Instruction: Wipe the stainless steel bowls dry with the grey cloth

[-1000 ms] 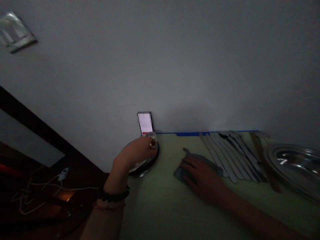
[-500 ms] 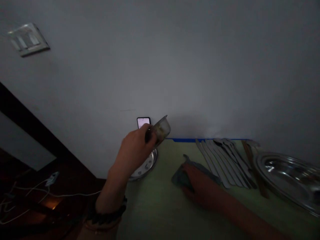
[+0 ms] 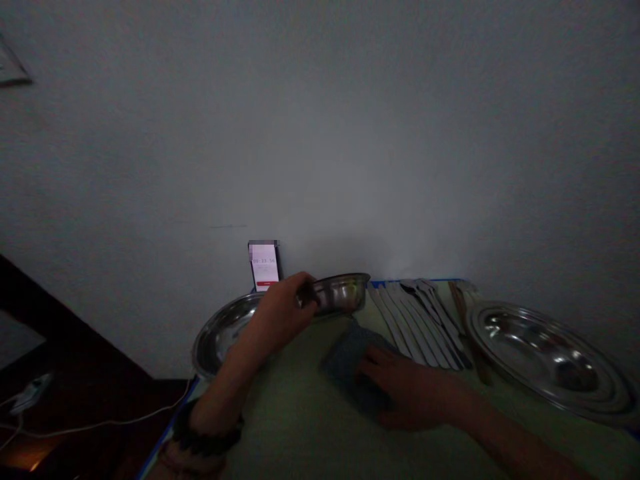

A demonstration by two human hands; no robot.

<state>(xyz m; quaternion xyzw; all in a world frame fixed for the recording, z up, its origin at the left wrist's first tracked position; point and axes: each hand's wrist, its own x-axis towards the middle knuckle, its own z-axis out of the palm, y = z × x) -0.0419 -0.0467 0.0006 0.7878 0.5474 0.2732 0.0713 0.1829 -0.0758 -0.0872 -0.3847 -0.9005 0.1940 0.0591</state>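
My left hand is closed on the near-left rim of a small steel bowl. The bowl is nearly level at the back of the table, close to the wall; whether it touches the tabletop I cannot tell. Below and to the right, my right hand lies on a grey-blue cloth, its fingers curled into the fabric. Behind my left wrist a larger steel dish is partly hidden by the forearm.
Several knives and spoons lie in a row right of the cloth. Beyond a brown stick-like utensil is an oval steel dish. A lit phone leans on the wall. A white cable runs at lower left.
The small bowl, raised and tilted before, has come down and levelled out in my left hand. My right hand stays at the cloth, which looks more spread. The view has shifted rightward.
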